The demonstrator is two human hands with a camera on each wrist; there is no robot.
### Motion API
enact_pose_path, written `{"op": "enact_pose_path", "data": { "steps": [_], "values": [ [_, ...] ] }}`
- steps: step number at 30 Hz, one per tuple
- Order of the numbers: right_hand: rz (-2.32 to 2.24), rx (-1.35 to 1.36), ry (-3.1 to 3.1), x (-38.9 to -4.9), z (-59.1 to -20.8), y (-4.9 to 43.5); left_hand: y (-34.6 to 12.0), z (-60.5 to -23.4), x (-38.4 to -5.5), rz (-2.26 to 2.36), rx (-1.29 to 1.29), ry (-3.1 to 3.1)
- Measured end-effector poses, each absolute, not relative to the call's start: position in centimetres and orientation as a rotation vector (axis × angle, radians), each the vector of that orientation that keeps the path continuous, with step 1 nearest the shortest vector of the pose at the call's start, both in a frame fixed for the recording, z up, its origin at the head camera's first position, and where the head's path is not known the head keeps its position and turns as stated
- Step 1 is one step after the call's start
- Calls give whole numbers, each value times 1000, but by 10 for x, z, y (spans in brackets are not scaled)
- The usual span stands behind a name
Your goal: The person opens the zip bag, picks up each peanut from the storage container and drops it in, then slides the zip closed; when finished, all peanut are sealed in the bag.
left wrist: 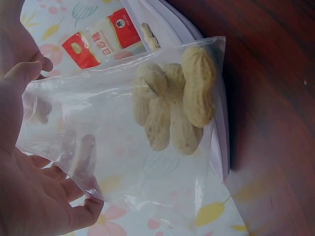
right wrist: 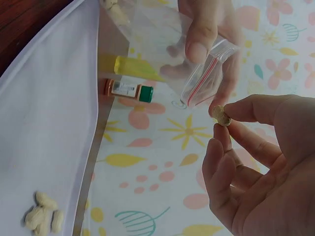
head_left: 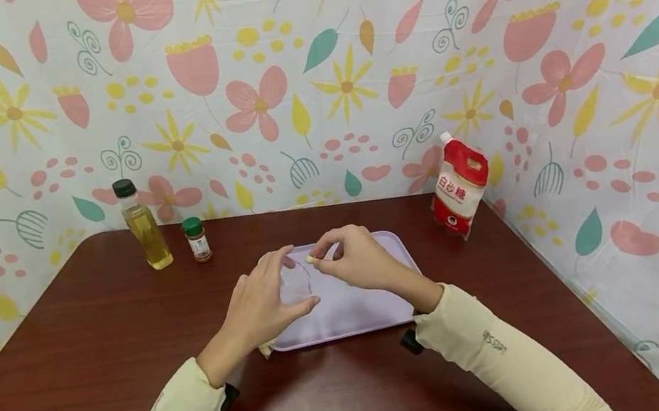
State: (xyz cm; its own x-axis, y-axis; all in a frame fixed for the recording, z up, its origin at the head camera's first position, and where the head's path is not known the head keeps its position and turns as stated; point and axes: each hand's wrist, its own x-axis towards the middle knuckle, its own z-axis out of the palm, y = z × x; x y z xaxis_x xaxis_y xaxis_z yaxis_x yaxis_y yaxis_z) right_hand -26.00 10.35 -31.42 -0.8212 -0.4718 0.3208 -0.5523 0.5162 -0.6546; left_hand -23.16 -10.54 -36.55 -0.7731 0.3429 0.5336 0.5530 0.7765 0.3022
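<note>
A dark reddish-brown table (head_left: pixel 69 361) with visible grain fills the lower scene, catching a pale sheen at its near middle. Around its far, left and right sides hangs a white cloth (head_left: pixel 317 128) printed with pink and yellow flowers, teal leaves and curling stems. At the far left stands a dark-capped bottle (head_left: pixel 148 234) of yellow liquid, with a green-lidded jar (head_left: pixel 198 241) just to its right; at the far right is a red-and-white pouch (head_left: pixel 458 185) with a white cap. A lilac tray (head_left: pixel 371 306) lies in the middle, several peanuts (right wrist: pixel 42 216) on it. Over its left part, the left hand (head_left: pixel 262 295) grips a clear zip bag (left wrist: pixel 123 162) near the mouth, thumb and fingers round it, more unshelled peanuts inside. The right hand (head_left: pixel 357 255) pinches a small pale peanut (right wrist: pixel 222 116) between thumb and fingertips, just beside the bag's mouth.
</note>
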Motion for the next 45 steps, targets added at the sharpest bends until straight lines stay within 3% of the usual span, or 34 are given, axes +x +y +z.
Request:
{"op": "enact_pose_path", "data": {
  "steps": [14, 45],
  "values": [
    [1202, 983, -2626, -261, -319, 94, -105, -365, -232, -618, -678, -2507],
    [1033, 823, -2808, -299, -372, 161, -107, -367, -233, -633, -668, -2505]
  ]
}}
